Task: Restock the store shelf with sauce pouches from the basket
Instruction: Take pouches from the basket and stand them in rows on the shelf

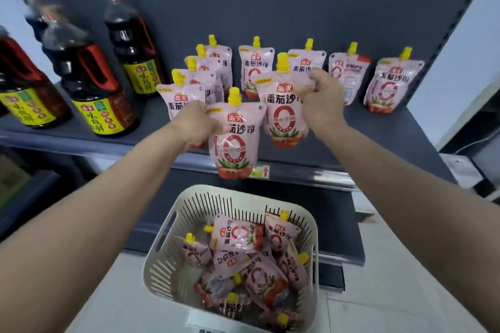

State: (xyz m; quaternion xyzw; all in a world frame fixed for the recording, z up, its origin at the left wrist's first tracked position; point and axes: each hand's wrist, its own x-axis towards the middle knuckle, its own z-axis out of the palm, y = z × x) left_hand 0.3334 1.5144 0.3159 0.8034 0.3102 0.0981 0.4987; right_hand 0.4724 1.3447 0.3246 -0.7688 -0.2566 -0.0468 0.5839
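slatted pale plastic basket [157, 270] nearest, heaped with glossy pink sauce pouches [238, 235], yellow spouts every way. above, left hand [197, 123] gripping one pouch [234, 143], right hand [320, 100] pinching a second pouch [284, 119] by its top corner, both upright over the dark shelf [392, 130]. behind, standing pouches [255, 67] in rows, dark bottles [92, 81] leftward.

Eight shelved pouches [393, 84], two held, one basket [162, 265]

Our left hand [198, 123] grips a pink, yellow-capped plastic sauce pouch [234, 149]; our right hand [322, 100] grips a second matching pouch [284, 113], both above the beige slotted plastic basket [162, 270].
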